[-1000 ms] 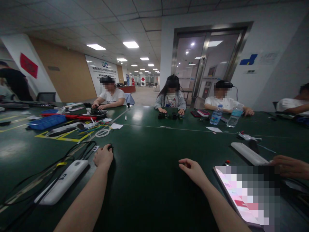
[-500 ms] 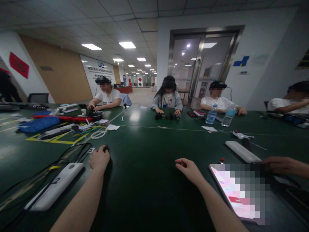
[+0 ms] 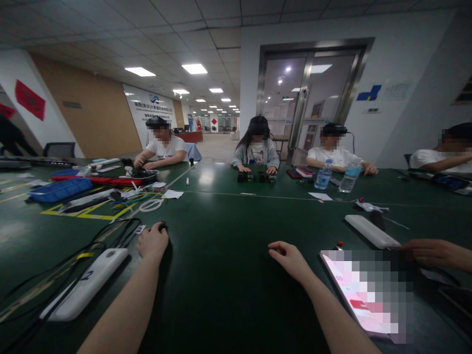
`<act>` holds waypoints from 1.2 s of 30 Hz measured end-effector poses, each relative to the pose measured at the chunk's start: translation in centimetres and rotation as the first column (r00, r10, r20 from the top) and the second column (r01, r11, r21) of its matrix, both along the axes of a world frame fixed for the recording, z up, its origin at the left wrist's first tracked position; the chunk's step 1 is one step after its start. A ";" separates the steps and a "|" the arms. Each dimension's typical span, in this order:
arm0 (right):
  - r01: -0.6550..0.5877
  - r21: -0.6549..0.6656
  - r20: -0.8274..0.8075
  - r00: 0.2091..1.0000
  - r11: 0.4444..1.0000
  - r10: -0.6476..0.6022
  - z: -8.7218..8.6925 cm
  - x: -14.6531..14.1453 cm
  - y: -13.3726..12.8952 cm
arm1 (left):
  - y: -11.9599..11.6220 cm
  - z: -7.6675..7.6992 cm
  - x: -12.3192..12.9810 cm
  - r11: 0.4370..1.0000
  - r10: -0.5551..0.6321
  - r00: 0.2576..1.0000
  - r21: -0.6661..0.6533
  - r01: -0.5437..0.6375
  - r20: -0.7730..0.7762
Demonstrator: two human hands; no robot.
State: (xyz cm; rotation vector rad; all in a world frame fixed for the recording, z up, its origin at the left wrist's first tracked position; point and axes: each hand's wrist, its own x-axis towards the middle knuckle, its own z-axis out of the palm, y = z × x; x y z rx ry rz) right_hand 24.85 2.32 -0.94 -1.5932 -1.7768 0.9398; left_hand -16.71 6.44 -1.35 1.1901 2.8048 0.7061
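Observation:
My left hand [image 3: 152, 242] rests on the dark green table [image 3: 224, 300], its curled fingers reaching a small black object [image 3: 162, 226]. I cannot tell whether it grips that object. A white power bank marked 2 [image 3: 85, 284] lies to its left, with black cables [image 3: 79, 260] beside it. My right hand [image 3: 289, 255] lies on the tabletop with loosely curled fingers, holding nothing. Nearest to it is a tablet with a pixelated screen [image 3: 365, 295]. Another person's hand [image 3: 431, 253] lies beyond the tablet, apart from my hands.
A second white power bank [image 3: 370, 231] lies at the right. At the far left are a blue tray [image 3: 59, 190], wires and tools. Water bottles [image 3: 337, 177] stand ahead. Several seated people work at the far side of the table.
The whole view has shifted slightly, mostly between the oldest frame and the middle one. My hands keep their places on the table, and nothing has been picked up or let go.

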 end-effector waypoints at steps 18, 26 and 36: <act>0.001 -0.025 0.040 0.999 1.000 0.000 0.3 -0.1 0.0 | 0.2 -0.1 0.0 1.000 0.016 1.000 0.019 -0.016 -0.007; -0.004 -0.027 0.025 1.000 1.000 0.004 0.0 0.0 0.1 | 0.3 -0.2 -0.2 0.999 0.024 1.000 0.024 -0.023 -0.012; -0.003 -0.036 0.030 1.000 0.999 0.004 0.7 -0.3 -0.2 | 0.0 0.2 0.2 1.000 0.013 1.000 -0.004 -0.013 -0.012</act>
